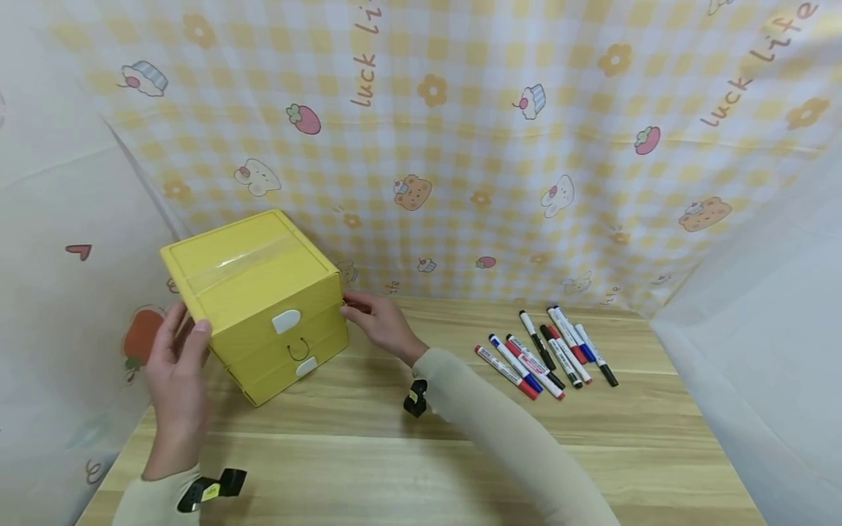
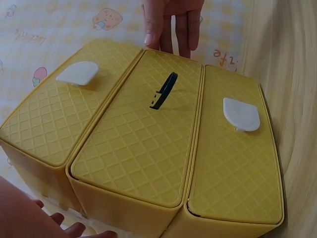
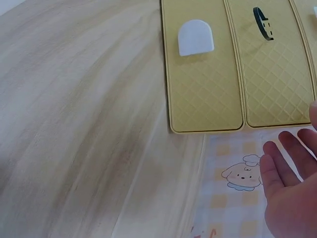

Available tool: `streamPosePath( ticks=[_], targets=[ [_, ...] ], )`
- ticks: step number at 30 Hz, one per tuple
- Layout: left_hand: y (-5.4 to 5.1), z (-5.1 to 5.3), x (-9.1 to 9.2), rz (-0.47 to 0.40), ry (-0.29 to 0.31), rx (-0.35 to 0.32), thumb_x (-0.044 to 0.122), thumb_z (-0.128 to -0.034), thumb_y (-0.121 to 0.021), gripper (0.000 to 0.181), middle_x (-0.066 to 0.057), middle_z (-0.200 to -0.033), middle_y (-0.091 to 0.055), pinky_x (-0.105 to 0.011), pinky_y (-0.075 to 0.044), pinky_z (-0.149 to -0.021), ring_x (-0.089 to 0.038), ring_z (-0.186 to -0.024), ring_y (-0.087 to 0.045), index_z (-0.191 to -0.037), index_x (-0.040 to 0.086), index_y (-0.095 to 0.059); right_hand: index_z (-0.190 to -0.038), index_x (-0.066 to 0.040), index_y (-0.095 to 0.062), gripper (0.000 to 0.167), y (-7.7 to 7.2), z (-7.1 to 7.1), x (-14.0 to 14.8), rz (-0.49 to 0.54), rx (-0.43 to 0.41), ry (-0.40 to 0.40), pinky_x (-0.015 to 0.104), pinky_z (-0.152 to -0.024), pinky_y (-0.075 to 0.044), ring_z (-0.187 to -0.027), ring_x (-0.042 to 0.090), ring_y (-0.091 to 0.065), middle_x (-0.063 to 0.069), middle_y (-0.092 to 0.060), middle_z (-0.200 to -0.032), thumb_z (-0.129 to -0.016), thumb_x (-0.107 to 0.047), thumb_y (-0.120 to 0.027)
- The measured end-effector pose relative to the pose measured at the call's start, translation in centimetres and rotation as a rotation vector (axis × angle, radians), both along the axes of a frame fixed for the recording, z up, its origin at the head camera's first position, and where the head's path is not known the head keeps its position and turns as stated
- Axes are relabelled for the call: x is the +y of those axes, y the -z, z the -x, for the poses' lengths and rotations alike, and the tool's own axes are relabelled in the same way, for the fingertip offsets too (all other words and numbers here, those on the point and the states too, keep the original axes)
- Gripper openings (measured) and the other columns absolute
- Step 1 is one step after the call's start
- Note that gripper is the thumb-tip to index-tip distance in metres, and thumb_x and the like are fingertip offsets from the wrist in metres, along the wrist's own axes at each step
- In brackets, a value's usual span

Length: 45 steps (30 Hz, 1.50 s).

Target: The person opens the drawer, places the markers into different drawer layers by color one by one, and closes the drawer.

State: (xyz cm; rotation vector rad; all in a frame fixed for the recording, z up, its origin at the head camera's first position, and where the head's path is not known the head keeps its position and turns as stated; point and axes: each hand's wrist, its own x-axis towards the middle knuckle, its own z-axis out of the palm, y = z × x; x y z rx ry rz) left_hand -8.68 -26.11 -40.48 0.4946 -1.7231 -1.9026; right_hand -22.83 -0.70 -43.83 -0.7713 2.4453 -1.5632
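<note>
A yellow three-drawer storage box stands at the left of the table, its waffle-patterned fronts facing me. White tabs, an upper one and a lower one, mark the top and bottom drawers. On the middle drawer is a thin dark loop handle. All three drawers look closed. My left hand lies against the box's left side, thumb near the front top edge, with some fingertips hidden. At the opposite side, my right hand has extended fingers by the box wall; exact contact is hard to tell.
Several markers with red, blue and black caps lie in a loose group on the right half of the wooden table. A yellow-checked patterned cloth hangs right behind the box and table.
</note>
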Motion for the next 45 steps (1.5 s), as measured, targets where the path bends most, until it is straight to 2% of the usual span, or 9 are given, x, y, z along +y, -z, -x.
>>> streamPosePath(
  ticks=[4,7,12,19,23,27,32,39,45],
  targets=[
    [0.0,0.1,-0.1,-0.017,0.062,0.024,0.027,-0.1152,-0.058,0.058,-0.003,-0.175,-0.038,-0.040,-0.032,-0.128,-0.021,-0.157,-0.038,-0.171,0.029,-0.042,-0.146,-0.005,-0.071,0.038,-0.1,0.1,-0.2,0.008,-0.009,0.011,0.033,-0.102,-0.058,-0.127,0.024,-0.072,0.010,-0.072,-0.144,-0.112,-0.024,-0.069],
    [0.1,0.0,-0.2,-0.023,0.098,0.026,0.028,-0.1159,-0.055,0.059,-0.003,-0.176,-0.036,-0.051,-0.027,-0.130,-0.023,-0.157,-0.037,-0.172,0.029,-0.038,-0.143,-0.006,-0.074,0.035,-0.1,0.2,-0.3,0.021,-0.030,0.031,0.035,-0.103,-0.058,-0.126,0.023,-0.072,0.009,-0.074,-0.141,-0.112,-0.023,-0.069],
    [0.2,0.1,-0.3,-0.005,0.129,0.025,0.031,-0.1150,-0.054,0.060,-0.002,-0.174,-0.034,-0.056,-0.025,-0.130,-0.025,-0.156,-0.033,-0.172,0.031,-0.035,-0.135,-0.006,-0.078,0.030,-0.2,0.4,-0.6,0.050,-0.062,0.067,0.035,-0.103,-0.059,-0.122,0.020,-0.074,0.008,-0.077,-0.134,-0.111,-0.022,-0.071],
    [0.2,0.1,-0.1,0.002,0.141,0.035,0.030,-0.1137,-0.053,0.061,0.001,-0.170,-0.033,-0.059,-0.024,-0.129,-0.022,-0.152,-0.033,-0.172,0.031,-0.034,-0.128,-0.006,-0.082,0.026,-0.5,0.4,-0.4,0.058,-0.077,0.086,0.031,-0.091,-0.062,-0.109,0.017,-0.078,0.008,-0.080,-0.125,-0.109,-0.021,-0.074],
    [0.1,0.0,0.0,-0.007,0.172,0.036,0.029,-0.1137,-0.053,0.062,0.000,-0.170,-0.032,-0.059,-0.025,-0.129,-0.020,-0.150,-0.034,-0.172,0.029,-0.032,-0.128,-0.005,-0.082,0.026,-0.6,0.4,0.0,0.051,-0.075,0.087,0.032,-0.091,-0.062,-0.110,0.017,-0.078,0.007,-0.080,-0.126,-0.109,-0.021,-0.074],
    [0.1,-0.1,0.3,-0.008,0.205,0.036,0.028,-0.1141,-0.052,0.063,-0.002,-0.172,-0.027,-0.058,-0.024,-0.129,-0.023,-0.154,-0.030,-0.173,0.027,-0.028,-0.131,-0.006,-0.081,0.028,-0.4,0.5,0.6,0.038,-0.066,0.077,0.033,-0.092,-0.062,-0.111,0.024,-0.079,0.008,-0.079,-0.129,-0.110,-0.022,-0.073],
    [0.3,-0.2,0.9,-0.011,0.242,0.021,0.028,-0.1141,-0.051,0.067,-0.002,-0.177,-0.021,-0.056,-0.023,-0.130,-0.024,-0.159,-0.024,-0.174,0.025,-0.022,-0.127,-0.006,-0.083,0.025,-0.5,0.2,1.8,0.037,-0.045,0.075,0.032,-0.092,-0.062,-0.109,0.018,-0.079,0.008,-0.080,-0.127,-0.109,-0.021,-0.074],
    [0.1,-0.3,1.9,-0.006,0.279,0.010,0.027,-0.1153,-0.051,0.070,-0.006,-0.178,-0.019,-0.046,-0.029,-0.128,-0.025,-0.160,-0.023,-0.176,0.023,-0.016,-0.125,-0.005,-0.083,0.023,-0.6,-0.2,3.5,0.079,-0.049,0.055,0.033,-0.093,-0.062,-0.110,0.020,-0.078,0.008,-0.079,-0.129,-0.108,-0.018,-0.075],
    [0.2,-0.4,2.9,0.007,0.296,0.025,0.028,-0.1134,-0.053,0.071,-0.006,-0.178,-0.021,-0.056,-0.026,-0.129,-0.027,-0.159,-0.024,-0.175,0.024,-0.018,-0.125,-0.007,-0.084,0.023,-0.6,-0.5,4.9,0.047,-0.046,0.070,0.034,-0.092,-0.063,-0.111,0.020,-0.078,0.007,-0.078,-0.133,-0.108,-0.018,-0.075]
  ],
)
